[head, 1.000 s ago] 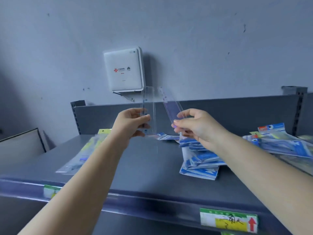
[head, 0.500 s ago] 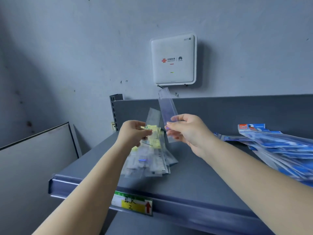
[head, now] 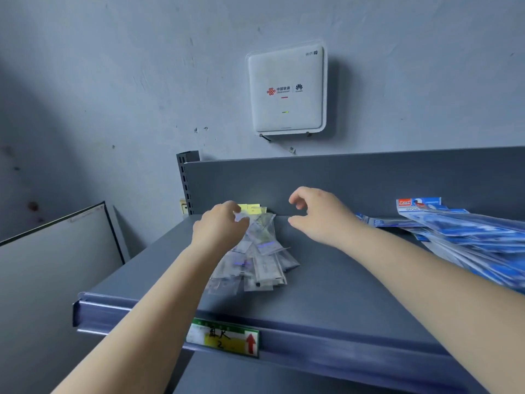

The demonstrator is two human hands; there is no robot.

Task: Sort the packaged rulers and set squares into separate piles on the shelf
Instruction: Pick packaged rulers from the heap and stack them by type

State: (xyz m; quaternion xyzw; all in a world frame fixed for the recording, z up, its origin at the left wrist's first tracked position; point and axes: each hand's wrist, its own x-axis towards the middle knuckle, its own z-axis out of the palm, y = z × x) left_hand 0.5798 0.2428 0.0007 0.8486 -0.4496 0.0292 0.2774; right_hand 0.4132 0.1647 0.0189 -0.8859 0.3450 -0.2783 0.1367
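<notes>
Clear ruler packets [head: 255, 257] lie fanned in a loose heap at centre frame on the grey shelf [head: 341, 294], yellow header cards at the far end against the back panel. Left hand [head: 220, 230] sits over the upper left of the heap, fingers curled down onto the top packet; whether it pinches the film or only presses it, cannot tell. Right hand [head: 318, 214] hovers just right of the heap, fingers loosely curled with thumb apart, grip empty. Blue-printed packets [head: 468, 234] sprawl at right of frame, well apart from the clear heap, likely the set squares. White router [head: 285, 91] on the wall above; price label [head: 224, 336] on the shelf's front lip. Handling judgement: packets look light and thin, the film slick, so a stack will slide and fan easily. The stiff ruler inside gives a firm edge. Best taken by the header card or pinched across the narrow width, squaring the heap from both long sides.
</notes>
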